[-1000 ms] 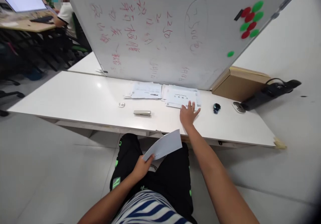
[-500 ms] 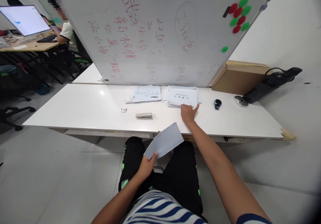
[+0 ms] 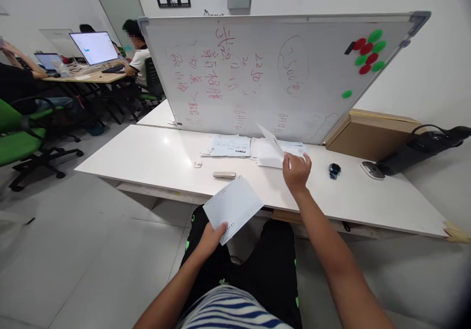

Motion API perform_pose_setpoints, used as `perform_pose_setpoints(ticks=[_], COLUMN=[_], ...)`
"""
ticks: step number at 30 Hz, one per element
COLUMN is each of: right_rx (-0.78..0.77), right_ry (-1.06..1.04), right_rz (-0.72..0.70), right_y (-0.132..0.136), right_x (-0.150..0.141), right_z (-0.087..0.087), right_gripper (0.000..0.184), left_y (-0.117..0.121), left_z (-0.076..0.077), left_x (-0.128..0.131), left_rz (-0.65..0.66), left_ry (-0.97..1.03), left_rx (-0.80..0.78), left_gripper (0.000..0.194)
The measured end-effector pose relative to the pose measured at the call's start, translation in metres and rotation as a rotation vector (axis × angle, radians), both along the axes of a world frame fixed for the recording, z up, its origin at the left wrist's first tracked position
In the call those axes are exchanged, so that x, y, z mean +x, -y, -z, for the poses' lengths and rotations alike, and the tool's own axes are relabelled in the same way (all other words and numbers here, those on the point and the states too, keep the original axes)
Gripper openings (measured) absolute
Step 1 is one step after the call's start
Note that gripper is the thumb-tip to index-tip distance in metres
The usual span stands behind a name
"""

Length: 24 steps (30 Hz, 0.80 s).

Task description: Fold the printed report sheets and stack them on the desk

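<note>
My left hand (image 3: 213, 238) grips a sheet of paper (image 3: 233, 204) by its lower edge, thumb on top, above my lap and in front of the table's edge. Whether it is one sheet or more I cannot tell. Raised over the right-hand paper stack (image 3: 268, 158), my right hand (image 3: 296, 171) pinches another sheet of paper (image 3: 270, 136), which tilts up to the left. The left-hand paper stack (image 3: 230, 146), printed on top, lies beside it. A stapler (image 3: 224, 175) rests on the table just beyond the paper in my left hand.
Behind the stacks a whiteboard (image 3: 228, 73) stands on the white table (image 3: 154, 154). A small white object (image 3: 197, 164) lies left of the stapler. To the right are a watch (image 3: 334, 171), a mouse (image 3: 373, 170), a cardboard box (image 3: 371, 135) and a black bottle (image 3: 419, 147). People sit at desks far left.
My right hand has lifted a sheet off the right-hand stack. The paper in my left hand has turned flatter towards me. The view has tilted up, showing more of the room.
</note>
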State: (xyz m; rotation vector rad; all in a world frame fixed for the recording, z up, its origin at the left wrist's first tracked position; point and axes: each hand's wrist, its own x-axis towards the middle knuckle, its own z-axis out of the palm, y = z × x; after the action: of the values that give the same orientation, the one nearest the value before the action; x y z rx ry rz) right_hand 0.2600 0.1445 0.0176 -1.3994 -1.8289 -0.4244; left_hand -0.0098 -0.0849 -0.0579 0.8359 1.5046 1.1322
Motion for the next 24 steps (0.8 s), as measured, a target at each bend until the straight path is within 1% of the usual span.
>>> perform_pose_setpoints(ticks=[1, 3, 5, 6, 7, 8, 10, 12, 14, 16, 17, 18, 20, 22, 24], right_rx=[-0.016, -0.064, -0.062, -0.053, -0.045, -0.05, -0.08, -0.103, -0.118, -0.124, -0.126, -0.129, -0.14, -0.163, -0.195], right_ry=[-0.002, 0.022, 0.05, 0.04, -0.003, -0.048, -0.1, -0.124, -0.121, -0.1, -0.089, -0.078, -0.058, -0.042, -0.035], right_rz=[-0.055, -0.177, -0.328, -0.392, -0.408, -0.395, -0.365, -0.329, -0.316, -0.319, -0.322, -0.326, -0.343, -0.369, -0.384], right_y=[0.024, 0.075, 0.125, 0.148, 0.168, 0.186, 0.21, 0.221, 0.222, 0.217, 0.214, 0.211, 0.208, 0.209, 0.215], right_x=[-0.004, -0.015, -0.027, -0.034, -0.041, -0.048, -0.06, -0.067, -0.069, -0.065, -0.062, -0.059, -0.054, -0.052, -0.053], right_z=[0.002, 0.011, 0.027, 0.036, 0.046, 0.055, 0.071, 0.081, 0.085, 0.085, 0.084, 0.084, 0.084, 0.086, 0.089], right_gripper=[0.035, 0.031, 0.026, 0.026, 0.027, 0.03, 0.034, 0.037, 0.036, 0.034, 0.033, 0.032, 0.031, 0.03, 0.029], left_y=[-0.005, -0.018, -0.03, -0.035, -0.039, -0.042, -0.046, -0.046, -0.044, -0.04, -0.038, -0.036, -0.032, -0.027, -0.023], left_z=[-0.003, -0.011, -0.021, -0.026, -0.032, -0.037, -0.048, -0.055, -0.059, -0.058, -0.056, -0.053, -0.045, -0.036, -0.028], left_x=[-0.002, -0.006, -0.009, -0.01, -0.01, -0.009, -0.005, -0.001, 0.001, 0.0, -0.002, -0.004, -0.008, -0.009, -0.006], left_rz=[0.028, 0.135, 0.266, 0.308, 0.335, 0.347, 0.354, 0.368, 0.39, 0.388, 0.385, 0.383, 0.377, 0.359, 0.319], left_ry=[0.054, 0.212, 0.371, 0.439, 0.498, 0.544, 0.603, 0.633, 0.646, 0.619, 0.59, 0.557, 0.506, 0.489, 0.486], left_rx=[-0.024, -0.069, -0.108, -0.135, -0.149, -0.15, -0.121, -0.09, -0.103, -0.135, -0.154, -0.171, -0.187, -0.172, -0.145], left_gripper=[0.051, 0.054, 0.056, 0.056, 0.057, 0.058, 0.066, 0.076, 0.088, 0.096, 0.096, 0.093, 0.078, 0.065, 0.06])
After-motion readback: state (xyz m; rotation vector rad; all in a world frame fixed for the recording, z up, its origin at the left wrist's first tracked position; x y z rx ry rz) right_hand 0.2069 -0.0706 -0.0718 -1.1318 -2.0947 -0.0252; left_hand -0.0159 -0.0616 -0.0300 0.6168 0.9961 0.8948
